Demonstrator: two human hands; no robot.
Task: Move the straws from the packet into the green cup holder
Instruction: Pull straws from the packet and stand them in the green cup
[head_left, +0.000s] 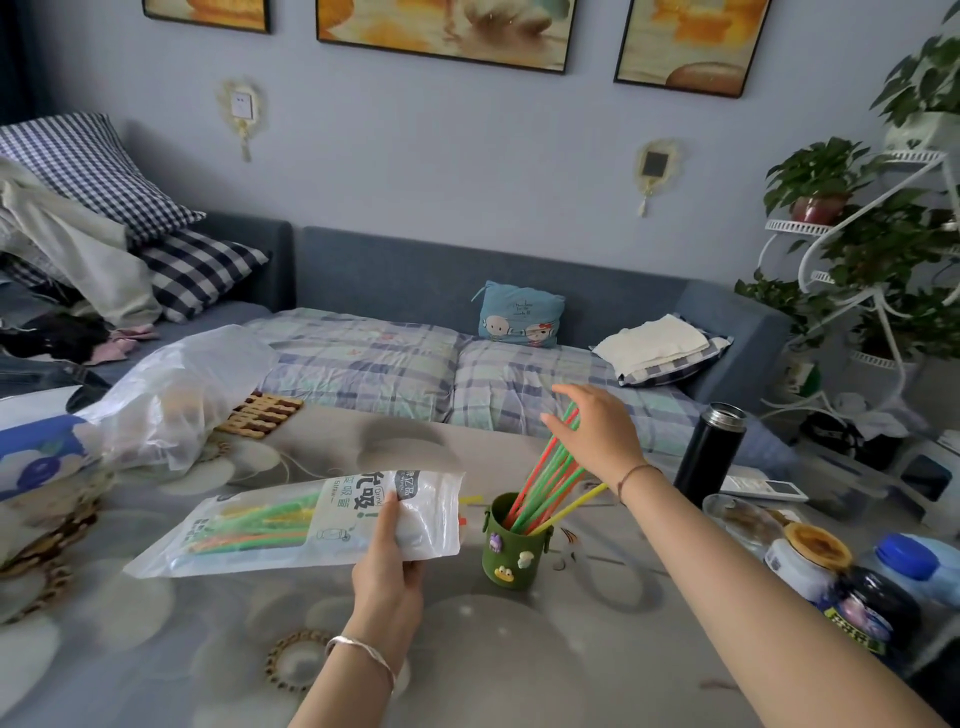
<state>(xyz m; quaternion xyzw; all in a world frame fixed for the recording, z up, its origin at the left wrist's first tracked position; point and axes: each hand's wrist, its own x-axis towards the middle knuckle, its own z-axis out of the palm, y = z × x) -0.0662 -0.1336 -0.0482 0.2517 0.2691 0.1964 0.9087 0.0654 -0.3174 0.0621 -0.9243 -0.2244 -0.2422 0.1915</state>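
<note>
1. Left hand (387, 553) pinches the packet (311, 525) near its open end, thumb on top. The far end seems to rest on the table (519, 649).
2. Right hand (597, 431) is spread, fingers straight, against the tops of the straws (545, 480) standing in the cup (511, 553). I see no grip.
3. Task's things are split. One batch leans right in the cup. The bundle (249, 530) lies inside the packet, with two ends poking from the mouth toward the cup.
4. Risk: the cup tips. The straws are long and all lean one way, so a sideways push on their tops would lever it over.
5. Risk: the yellow straw lies lowest over the rim. A nudge could flip it onto the table.
6. Risk: the packet mouth dips and the bundle slides out loose before the right hand takes it.
7. Risk: the right forearm swings into the flask (709, 452) close beside it and knocks it over.
</note>
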